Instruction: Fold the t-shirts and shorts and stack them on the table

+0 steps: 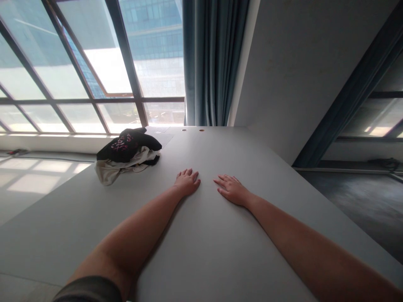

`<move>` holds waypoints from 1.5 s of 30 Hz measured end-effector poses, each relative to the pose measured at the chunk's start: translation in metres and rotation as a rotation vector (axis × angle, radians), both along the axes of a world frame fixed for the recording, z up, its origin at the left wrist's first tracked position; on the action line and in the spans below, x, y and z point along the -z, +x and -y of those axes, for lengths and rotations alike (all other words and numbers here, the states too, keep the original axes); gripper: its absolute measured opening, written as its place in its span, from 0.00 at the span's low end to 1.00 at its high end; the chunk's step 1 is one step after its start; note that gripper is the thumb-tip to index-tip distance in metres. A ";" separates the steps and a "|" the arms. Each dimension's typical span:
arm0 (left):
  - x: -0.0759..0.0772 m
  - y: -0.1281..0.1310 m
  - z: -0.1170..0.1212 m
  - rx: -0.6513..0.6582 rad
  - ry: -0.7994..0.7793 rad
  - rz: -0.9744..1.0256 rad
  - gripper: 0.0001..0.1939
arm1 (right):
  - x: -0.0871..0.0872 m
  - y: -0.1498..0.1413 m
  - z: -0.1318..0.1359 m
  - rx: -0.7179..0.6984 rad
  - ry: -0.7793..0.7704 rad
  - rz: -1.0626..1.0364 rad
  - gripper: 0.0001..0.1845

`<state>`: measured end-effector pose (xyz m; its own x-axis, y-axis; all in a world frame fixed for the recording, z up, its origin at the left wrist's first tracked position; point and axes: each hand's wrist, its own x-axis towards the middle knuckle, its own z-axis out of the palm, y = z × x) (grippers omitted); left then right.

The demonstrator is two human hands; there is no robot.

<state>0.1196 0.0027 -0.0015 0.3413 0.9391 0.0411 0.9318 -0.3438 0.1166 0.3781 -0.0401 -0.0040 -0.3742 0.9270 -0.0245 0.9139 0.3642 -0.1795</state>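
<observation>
Both of my hands lie flat, palm down, on a grey table [220, 251]. My left hand [188, 181] rests near the middle with its fingers stretched out and holds nothing. My right hand [231, 189] lies a little to its right, fingers also spread and empty. A heap of crumpled clothes [127, 155], black with pink print on top and pale cloth beneath, sits on the table to the far left of my left hand, apart from it.
Two small round holes [192, 130] mark the table's far end. A large window [78, 67] with dark frames fills the left. Blue curtains [214, 63] hang beyond the table. A grey wall [299, 71] stands at the right, with dark floor [362, 205] beside the table's right edge.
</observation>
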 end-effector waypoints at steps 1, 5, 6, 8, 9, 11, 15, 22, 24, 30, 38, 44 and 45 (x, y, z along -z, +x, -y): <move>0.000 0.000 0.000 0.000 0.000 0.000 0.31 | 0.000 0.000 0.000 0.000 0.001 -0.001 0.33; 0.001 -0.001 -0.001 0.002 0.002 0.004 0.31 | 0.000 0.000 0.000 -0.001 0.001 -0.002 0.33; 0.002 -0.002 -0.001 0.002 0.001 0.005 0.31 | 0.000 0.000 0.000 -0.001 0.001 -0.002 0.33; 0.002 -0.002 -0.001 0.004 -0.003 0.006 0.31 | 0.000 0.001 0.000 -0.005 0.001 0.000 0.33; 0.001 -0.002 -0.001 0.004 -0.004 0.006 0.31 | 0.001 0.001 -0.001 -0.006 0.001 0.002 0.33; 0.001 -0.001 -0.001 0.002 -0.007 0.006 0.31 | 0.001 0.001 -0.001 -0.006 0.002 0.006 0.33; 0.001 0.000 -0.001 -0.004 -0.013 0.007 0.32 | 0.003 0.001 -0.002 -0.003 0.006 0.008 0.33; 0.002 -0.001 -0.001 -0.001 0.002 0.007 0.31 | 0.003 0.002 -0.002 -0.007 0.005 0.007 0.33; 0.003 -0.001 -0.002 0.001 0.007 0.006 0.31 | 0.003 0.002 -0.002 -0.005 0.000 0.009 0.33; 0.002 -0.001 -0.001 0.001 0.006 0.005 0.30 | 0.003 0.002 -0.003 -0.007 0.002 -0.002 0.33; 0.001 -0.001 0.000 0.006 -0.014 0.008 0.31 | 0.001 0.001 -0.001 -0.007 0.004 0.000 0.33; 0.003 -0.001 -0.002 -0.003 -0.016 0.030 0.31 | 0.001 0.001 -0.001 -0.007 0.003 0.003 0.33; 0.003 -0.001 -0.002 -0.003 -0.017 0.032 0.31 | 0.000 0.001 -0.001 -0.006 0.001 0.002 0.33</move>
<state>0.1185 0.0051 -0.0044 0.3372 0.9407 0.0362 0.9285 -0.3386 0.1521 0.3791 -0.0392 -0.0044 -0.3800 0.9246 -0.0250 0.9120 0.3700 -0.1771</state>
